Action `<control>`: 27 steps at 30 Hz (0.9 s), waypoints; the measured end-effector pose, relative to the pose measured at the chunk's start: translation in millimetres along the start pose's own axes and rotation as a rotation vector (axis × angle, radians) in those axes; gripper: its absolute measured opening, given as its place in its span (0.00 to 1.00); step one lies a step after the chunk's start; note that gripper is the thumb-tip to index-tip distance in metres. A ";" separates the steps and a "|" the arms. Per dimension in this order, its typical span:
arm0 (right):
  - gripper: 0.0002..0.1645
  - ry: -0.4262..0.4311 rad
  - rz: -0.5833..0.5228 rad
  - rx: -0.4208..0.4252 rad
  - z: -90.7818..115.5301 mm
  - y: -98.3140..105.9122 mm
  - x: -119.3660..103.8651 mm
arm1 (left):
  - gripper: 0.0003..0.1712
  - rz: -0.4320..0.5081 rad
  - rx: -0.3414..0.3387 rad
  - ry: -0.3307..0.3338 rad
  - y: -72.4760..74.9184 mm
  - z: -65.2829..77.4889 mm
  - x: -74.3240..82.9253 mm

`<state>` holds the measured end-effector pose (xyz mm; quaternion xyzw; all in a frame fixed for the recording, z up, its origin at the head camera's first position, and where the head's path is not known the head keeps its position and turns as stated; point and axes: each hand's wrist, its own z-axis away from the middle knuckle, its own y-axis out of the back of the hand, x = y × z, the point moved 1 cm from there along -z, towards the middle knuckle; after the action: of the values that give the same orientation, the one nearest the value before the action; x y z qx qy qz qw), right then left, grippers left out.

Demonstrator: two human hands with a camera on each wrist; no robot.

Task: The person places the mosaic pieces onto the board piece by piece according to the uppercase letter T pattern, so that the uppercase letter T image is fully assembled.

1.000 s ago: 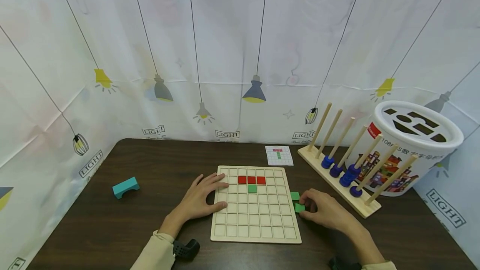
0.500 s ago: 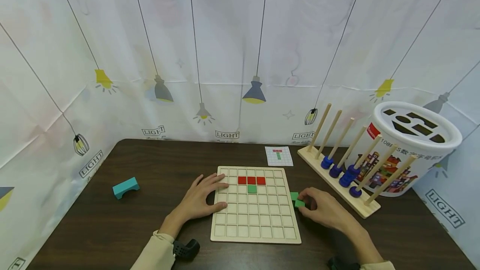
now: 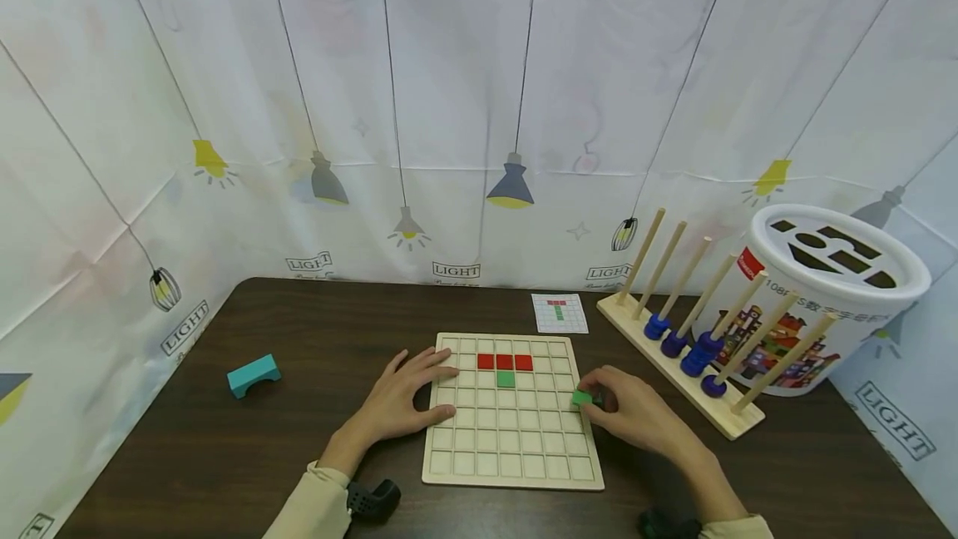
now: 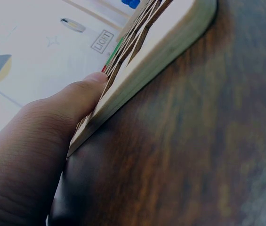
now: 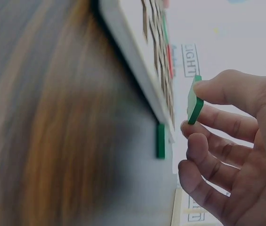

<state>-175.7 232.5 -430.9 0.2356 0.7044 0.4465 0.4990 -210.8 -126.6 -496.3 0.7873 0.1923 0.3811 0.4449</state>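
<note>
A wooden grid board (image 3: 511,466) lies on the dark table. Three red tiles (image 3: 505,362) sit in a row in its upper cells, with one green tile (image 3: 506,379) directly below the middle one. My left hand (image 3: 404,396) rests on the board's left edge, fingers spread; in the left wrist view the thumb (image 4: 83,96) lies on the rim. Between thumb and fingers, my right hand (image 3: 629,408) pinches another green tile (image 5: 195,101), raised at the board's right edge. One more green tile (image 5: 161,141) lies on the table beside the board, mostly hidden by the right hand in the head view.
A small card (image 3: 560,314) printed with a red and green T pattern lies behind the board. On the right stand a peg rack (image 3: 677,364) with blue rings and a white tub (image 3: 808,306). A teal arch block (image 3: 254,375) lies at left.
My right hand has picked up the nearer green tile from the table and moved it up and left to the board's right edge. The left hand stays put.
</note>
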 end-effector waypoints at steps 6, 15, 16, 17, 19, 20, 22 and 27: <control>0.13 0.013 -0.014 -0.013 -9.4 -4.9 -12.2 | 0.33 0.009 -0.003 0.009 -1.6 0.3 0.8; 0.14 0.038 -0.043 -0.035 -17.3 -15.1 -23.3 | 0.29 -0.003 0.046 -0.028 -5.1 -2.3 1.3; 0.14 0.042 -0.044 -0.035 -17.6 -16.3 -23.7 | 0.29 -0.005 0.051 -0.032 -5.9 -3.0 1.4; 0.14 0.049 -0.045 -0.034 -17.9 -17.3 -24.1 | 0.28 -0.007 0.054 -0.035 -6.6 -3.4 1.4; 0.14 0.061 -0.051 -0.031 -19.5 -19.3 -25.9 | 0.28 -0.013 0.061 -0.035 -7.2 -4.0 0.9; 0.14 0.070 -0.055 -0.026 -21.1 -20.2 -27.6 | 0.28 -0.016 0.064 -0.033 -7.1 -3.9 0.4; 0.15 0.087 -0.061 -0.024 -25.1 -21.9 -31.3 | 0.28 -0.019 0.071 -0.025 -6.1 -3.6 -0.5; 0.15 0.106 -0.076 -0.027 -34.3 -26.6 -42.8 | 0.27 -0.017 0.073 -0.017 -2.5 -2.1 -1.0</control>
<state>-187.2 172.6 -429.2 0.1781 0.7322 0.4485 0.4807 -213.0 -124.8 -498.1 0.8045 0.2090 0.3634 0.4208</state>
